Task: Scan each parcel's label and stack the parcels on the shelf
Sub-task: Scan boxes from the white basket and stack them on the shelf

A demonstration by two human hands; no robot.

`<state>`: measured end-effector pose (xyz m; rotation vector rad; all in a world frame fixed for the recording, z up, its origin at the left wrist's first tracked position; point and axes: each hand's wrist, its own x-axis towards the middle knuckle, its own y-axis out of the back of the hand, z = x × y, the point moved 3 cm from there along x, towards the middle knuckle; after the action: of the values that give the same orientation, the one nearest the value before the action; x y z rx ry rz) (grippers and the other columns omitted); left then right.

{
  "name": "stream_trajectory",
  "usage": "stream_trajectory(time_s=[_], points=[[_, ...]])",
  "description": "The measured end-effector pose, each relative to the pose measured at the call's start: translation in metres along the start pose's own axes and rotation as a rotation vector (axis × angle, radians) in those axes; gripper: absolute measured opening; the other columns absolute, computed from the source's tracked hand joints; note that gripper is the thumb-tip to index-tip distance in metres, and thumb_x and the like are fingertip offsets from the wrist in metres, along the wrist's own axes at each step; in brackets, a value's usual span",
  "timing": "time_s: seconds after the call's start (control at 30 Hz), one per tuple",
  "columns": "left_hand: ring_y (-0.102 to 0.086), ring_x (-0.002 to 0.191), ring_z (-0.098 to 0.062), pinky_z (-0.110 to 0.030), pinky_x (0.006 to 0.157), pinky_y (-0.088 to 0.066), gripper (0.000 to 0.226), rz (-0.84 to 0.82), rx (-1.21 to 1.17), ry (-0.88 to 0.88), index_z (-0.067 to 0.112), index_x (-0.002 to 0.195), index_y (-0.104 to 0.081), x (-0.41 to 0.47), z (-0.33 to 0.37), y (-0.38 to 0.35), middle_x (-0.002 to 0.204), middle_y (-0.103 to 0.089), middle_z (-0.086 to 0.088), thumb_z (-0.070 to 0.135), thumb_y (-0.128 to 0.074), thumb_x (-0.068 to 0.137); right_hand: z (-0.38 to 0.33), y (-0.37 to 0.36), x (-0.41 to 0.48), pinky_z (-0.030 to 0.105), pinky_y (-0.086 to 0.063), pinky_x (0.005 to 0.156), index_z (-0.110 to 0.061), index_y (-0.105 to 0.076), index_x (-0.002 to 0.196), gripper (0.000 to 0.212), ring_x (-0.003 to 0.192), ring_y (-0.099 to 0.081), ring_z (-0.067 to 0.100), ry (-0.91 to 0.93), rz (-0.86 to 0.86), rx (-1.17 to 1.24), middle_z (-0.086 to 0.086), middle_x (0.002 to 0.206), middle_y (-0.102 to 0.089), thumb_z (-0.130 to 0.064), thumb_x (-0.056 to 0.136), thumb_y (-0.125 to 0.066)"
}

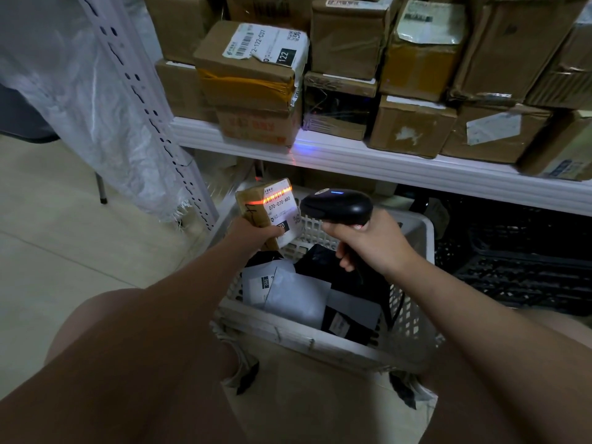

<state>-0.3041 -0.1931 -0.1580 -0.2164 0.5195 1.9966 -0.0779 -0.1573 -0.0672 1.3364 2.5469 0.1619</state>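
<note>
My left hand (256,231) grips a small brown cardboard parcel (253,206) from below, its white label (282,206) turned up. An orange scan line crosses the top of that label. My right hand (368,241) holds a black barcode scanner (336,206) by its handle, its head pointing left at the label, a blue light lit on top. Both hands hover over a white plastic basket (320,344) holding several grey and black mailer bags (298,296). Above, the white shelf (384,161) carries several stacked cardboard boxes, one labelled 122 (253,68).
A white perforated shelf upright (153,113) stands at the left, with a white woven sack (80,91) hanging beside it. Black plastic crates (528,267) sit under the shelf at the right. The floor is pale tile. My knees frame the basket.
</note>
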Motion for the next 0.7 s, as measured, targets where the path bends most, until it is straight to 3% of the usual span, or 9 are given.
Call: stream_trajectory(time_s=[0.13, 0.23, 0.37, 0.43, 0.5, 0.6, 0.67, 0.7], points=[[-0.066, 0.075, -0.008, -0.011, 0.053, -0.049, 0.027, -0.105, 0.075, -0.12, 0.01, 0.106, -0.064, -0.024, 0.02, -0.007, 0.091, -0.068, -0.004, 0.011, -0.074, 0.081, 0.003, -0.001, -0.001, 0.028, -0.053, 0.048, -0.017, -0.067, 0.092, 0.005, 0.047, -0.061, 0.019, -0.015, -0.037, 0.026, 0.011, 0.061, -0.065, -0.02, 0.089, -0.069], [-0.069, 0.08, -0.014, -0.023, 0.065, -0.056, 0.02, -0.218, 0.076, -0.16, 0.016, 0.104, -0.065, -0.047, 0.036, -0.018, 0.093, -0.071, -0.005, 0.015, -0.071, 0.084, -0.001, 0.003, -0.007, 0.027, -0.053, 0.051, -0.019, -0.068, 0.087, 0.004, 0.055, -0.061, 0.015, 0.028, -0.021, 0.056, 0.002, 0.064, -0.066, -0.015, 0.088, -0.07], [-0.069, 0.094, -0.016, -0.031, 0.079, -0.058, 0.036, -0.23, -0.018, -0.26, 0.024, 0.109, -0.051, -0.082, 0.069, -0.024, 0.107, -0.068, -0.002, 0.009, -0.071, 0.083, -0.021, 0.026, -0.024, 0.023, -0.052, 0.059, -0.013, -0.069, 0.086, 0.008, 0.065, -0.062, 0.008, 0.138, 0.147, 0.194, -0.004, 0.069, -0.067, -0.006, 0.084, -0.071], [-0.067, 0.097, -0.009, -0.027, 0.079, -0.056, 0.056, -0.242, -0.046, -0.351, 0.031, 0.123, -0.034, -0.103, 0.097, -0.025, 0.113, -0.062, 0.008, 0.014, -0.07, 0.084, -0.041, 0.042, -0.038, 0.019, -0.054, 0.066, -0.016, -0.069, 0.091, 0.018, 0.073, -0.067, 0.005, 0.214, 0.216, 0.274, -0.005, 0.08, -0.072, 0.0, 0.083, -0.07], [-0.068, 0.091, -0.005, -0.019, 0.071, -0.055, 0.068, -0.238, -0.055, -0.453, 0.041, 0.13, -0.018, -0.123, 0.133, -0.029, 0.113, -0.054, 0.016, 0.023, -0.066, 0.087, -0.063, 0.057, -0.053, 0.022, -0.056, 0.082, -0.02, -0.068, 0.101, 0.028, 0.092, -0.07, 0.007, 0.291, 0.248, 0.321, -0.003, 0.098, -0.074, -0.003, 0.08, -0.072], [-0.06, 0.097, -0.002, -0.011, 0.069, -0.051, 0.056, -0.162, -0.046, -0.608, 0.046, 0.129, -0.022, -0.141, 0.193, -0.035, 0.116, -0.047, 0.017, 0.035, -0.06, 0.089, -0.101, 0.079, -0.067, 0.039, -0.051, 0.097, -0.028, -0.067, 0.108, 0.041, 0.108, -0.066, 0.014, 0.385, 0.271, 0.347, -0.004, 0.108, -0.074, -0.021, 0.069, -0.077], [-0.055, 0.113, -0.006, -0.017, 0.084, -0.051, 0.061, -0.096, 0.029, -0.699, 0.043, 0.134, -0.03, -0.141, 0.229, -0.038, 0.129, -0.045, 0.01, 0.055, -0.061, 0.083, -0.128, 0.093, -0.069, 0.044, -0.051, 0.097, -0.033, -0.069, 0.104, 0.036, 0.107, -0.067, 0.016, 0.436, 0.28, 0.37, -0.006, 0.106, -0.074, -0.021, 0.071, -0.08], [-0.051, 0.122, -0.011, -0.028, 0.095, -0.049, 0.074, -0.067, 0.11, -0.738, 0.04, 0.139, -0.03, -0.14, 0.247, -0.04, 0.137, -0.041, 0.007, 0.064, -0.063, 0.078, -0.142, 0.101, -0.068, 0.044, -0.051, 0.097, -0.033, -0.07, 0.104, 0.032, 0.107, -0.067, 0.016, 0.47, 0.295, 0.352, -0.005, 0.107, -0.074, -0.019, 0.077, -0.079]])
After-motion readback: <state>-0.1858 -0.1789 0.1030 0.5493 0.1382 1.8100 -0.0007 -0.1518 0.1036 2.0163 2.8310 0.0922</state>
